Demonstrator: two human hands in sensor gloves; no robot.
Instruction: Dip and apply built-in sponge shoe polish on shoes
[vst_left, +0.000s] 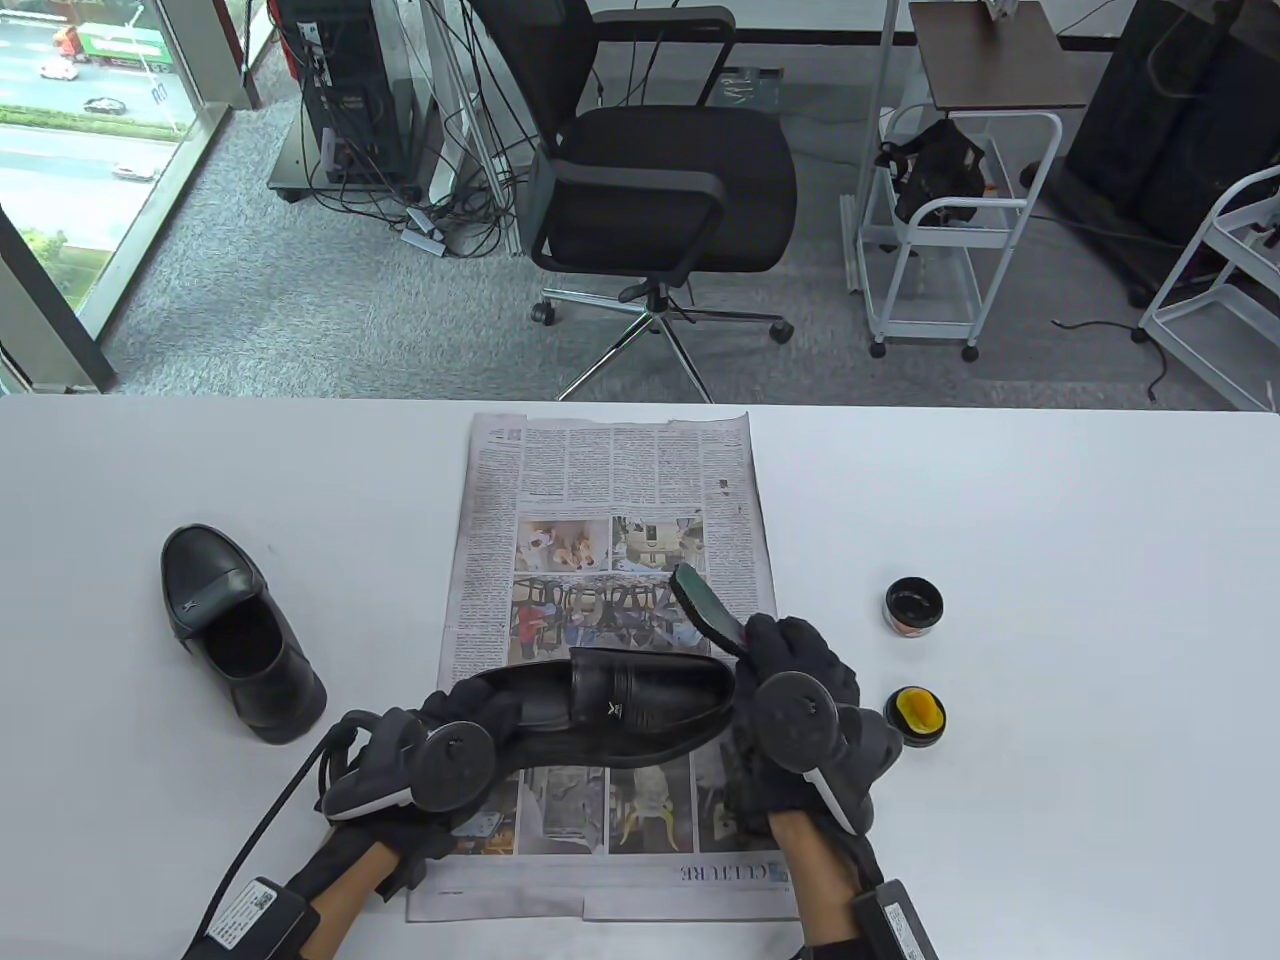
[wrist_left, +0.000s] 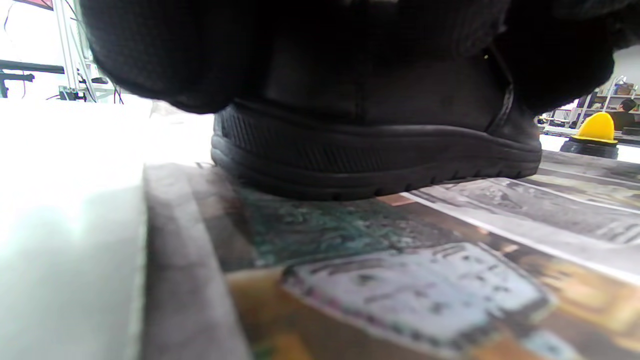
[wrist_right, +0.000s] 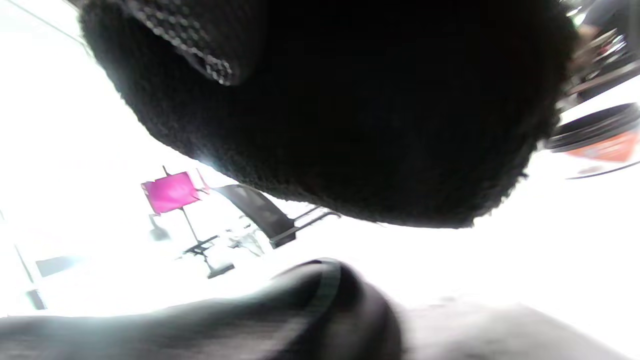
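A black loafer (vst_left: 640, 705) lies across the newspaper (vst_left: 610, 470), toe to the right. My left hand (vst_left: 465, 715) grips its heel end; in the left wrist view the heel and sole (wrist_left: 375, 165) rest on the newspaper (wrist_left: 400, 260) under my gloved fingers (wrist_left: 175, 50). My right hand (vst_left: 785, 655) holds a dark brush-like applicator (vst_left: 705, 608) with a green face, raised just above the toe. The open polish tin (vst_left: 914, 605) and a lid with a yellow sponge (vst_left: 918, 712) sit to the right. A second loafer (vst_left: 240, 630) stands at the left.
The white table (vst_left: 1050, 500) stretches wide on both sides of the paper. Beyond its far edge stand an office chair (vst_left: 660, 180) and white carts (vst_left: 940, 230). The right wrist view is mostly glove (wrist_right: 350, 100), with the tin (wrist_right: 600, 140) at its right edge.
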